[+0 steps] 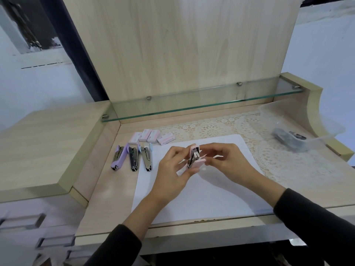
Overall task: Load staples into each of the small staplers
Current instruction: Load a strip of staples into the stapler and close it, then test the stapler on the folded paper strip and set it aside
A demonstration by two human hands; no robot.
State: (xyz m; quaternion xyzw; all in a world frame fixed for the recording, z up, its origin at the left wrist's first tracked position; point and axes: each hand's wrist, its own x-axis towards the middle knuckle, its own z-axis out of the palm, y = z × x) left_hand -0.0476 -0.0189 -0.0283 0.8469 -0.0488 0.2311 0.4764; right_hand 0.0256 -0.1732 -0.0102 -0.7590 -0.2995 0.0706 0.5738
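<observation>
1. A person at a desk holds a pink stapler up above a white sheet, between both hands.
2. The left hand grips the stapler from below and the side, fingers curled round its pink body.
3. The right hand has its fingers curled, with the tips pinching the stapler's right edge. Whether it also holds staples cannot be told.
4. The stapler is hinged open and its metal channel shows. This looks like the loading step under way.
5. Three other staplers lie in a row left of the sheet, all hinged open: purple, black, blue. Whether any is loaded cannot be told.
6. Four small staple boxes lie just behind that row. They look closed, so their contents are hidden.
7. A clear tub sits at the far right on a lace mat. It holds a few dark items, too blurred to name.
</observation>
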